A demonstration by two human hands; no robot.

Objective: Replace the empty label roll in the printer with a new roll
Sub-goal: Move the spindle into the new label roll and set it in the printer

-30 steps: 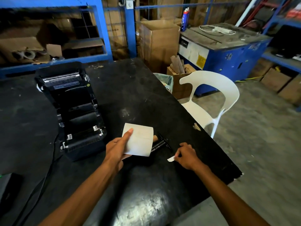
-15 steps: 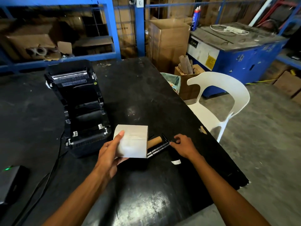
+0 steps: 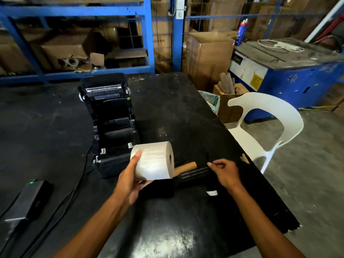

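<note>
Since half a second ago we have turned the new label roll [image 3: 152,161] so its open core faces right, and our right hand [image 3: 224,172] has reached the black spindle [image 3: 195,173] lying on the bench [image 3: 186,229]. Our left hand [image 3: 130,180] holds the roll above the bench, just in front of the open printer [image 3: 111,125], its grip clamped on it, thumb on the near end and the other fingers hidden underneath. Our right grip pinches the spindle's right end; the contact is dark and hard to make out. Behind the roll lies the brown empty core [image 3: 186,167], its left part hidden. One small white label scrap [image 3: 212,193] rests by our right wrist.
</note>
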